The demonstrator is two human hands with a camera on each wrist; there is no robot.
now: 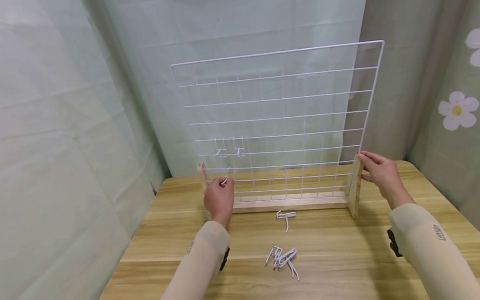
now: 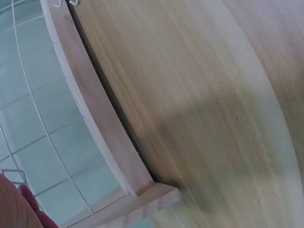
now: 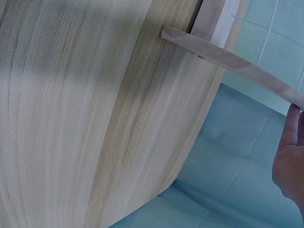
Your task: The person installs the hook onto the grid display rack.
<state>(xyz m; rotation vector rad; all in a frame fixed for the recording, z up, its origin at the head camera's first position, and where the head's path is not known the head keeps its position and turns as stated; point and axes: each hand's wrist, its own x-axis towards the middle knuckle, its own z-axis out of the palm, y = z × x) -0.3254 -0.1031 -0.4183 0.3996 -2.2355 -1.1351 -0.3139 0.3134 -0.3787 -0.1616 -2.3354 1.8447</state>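
A white wire grid panel [image 1: 282,98] stands upright in a wooden stand [image 1: 287,205]. At its lower left, my left hand [image 1: 219,198] pinches a white wire hook [image 1: 224,181] against the grid. The hook's looped end [image 2: 19,175] shows at the left wrist view's edge, partly hidden by the fingers. Two more hooks [image 1: 220,151] hang side by side on the grid just above. My right hand [image 1: 381,173] holds the top of the stand's right side piece [image 1: 356,187]; the right wrist view shows fingertips [image 3: 292,114] against that wood.
One loose hook [image 1: 286,216] lies in front of the stand's base. Nearer me is a tangled pile of several white hooks [image 1: 281,258] on the wood-grain table [image 1: 340,265]. Pale curtains [image 1: 73,150] surround the table on the left, back and right.
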